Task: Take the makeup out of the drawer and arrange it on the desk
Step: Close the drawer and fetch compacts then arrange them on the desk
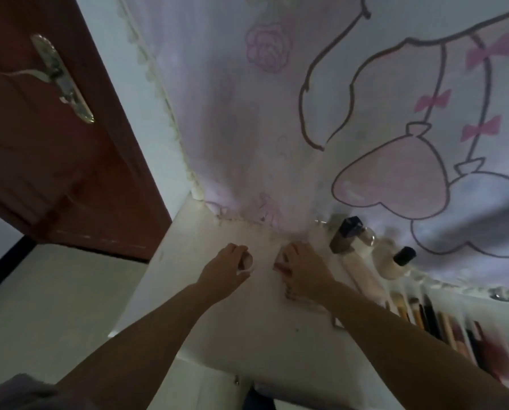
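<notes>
One white desk (206,315) under both hands. Two hands: left hand (225,269) curls fingers round small round pale item (246,261); right hand (302,269) pinches small pinkish item (281,267), blurred. Right of fingers: two dark-capped bottles (343,236), one pale tube (362,276), brush row (430,318).

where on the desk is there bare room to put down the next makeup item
Bare desk top lies left of the left hand out to the desk's edge, and toward the viewer between the forearms. Right of the right hand it is crowded: bottles and a brush row.
</notes>
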### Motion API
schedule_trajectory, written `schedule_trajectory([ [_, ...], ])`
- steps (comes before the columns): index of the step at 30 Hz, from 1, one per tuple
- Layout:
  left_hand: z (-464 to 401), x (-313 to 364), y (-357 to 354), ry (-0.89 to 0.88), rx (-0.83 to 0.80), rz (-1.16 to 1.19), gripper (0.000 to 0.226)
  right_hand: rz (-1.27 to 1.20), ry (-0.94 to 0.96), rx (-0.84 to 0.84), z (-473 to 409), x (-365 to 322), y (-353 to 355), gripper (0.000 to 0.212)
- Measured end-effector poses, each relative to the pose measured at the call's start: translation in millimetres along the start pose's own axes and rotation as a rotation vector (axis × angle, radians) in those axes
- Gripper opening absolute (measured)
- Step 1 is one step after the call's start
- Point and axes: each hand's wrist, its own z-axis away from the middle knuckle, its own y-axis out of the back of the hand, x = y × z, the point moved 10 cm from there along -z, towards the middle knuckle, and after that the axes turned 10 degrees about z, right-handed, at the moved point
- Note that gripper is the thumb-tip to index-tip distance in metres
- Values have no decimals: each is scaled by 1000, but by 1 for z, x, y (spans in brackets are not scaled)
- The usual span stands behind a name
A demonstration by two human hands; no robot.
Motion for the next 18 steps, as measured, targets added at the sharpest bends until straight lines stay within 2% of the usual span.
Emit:
schedule_trajectory([
  [3, -42, -15, 2, 53, 0, 4, 53, 21, 65, -58, -47, -1, -11, 44],
  [7, -82, -29, -12, 74, -67, 0, 52, -27, 28, -52, -81, 2, -19, 41],
  [10, -104, -35, -21, 53, -101, 6, 51, -6, 57, -84, -92, 2, -34, 42],
  [14, -118, -40, -35, 15, -165, -54, 52, -42, 3, -66, -93, 11, -41, 43],
  [18, -120, -41, -41, -54, -200, -120, 60, -49, -18, -101, -89, 13, -44, 51],
])
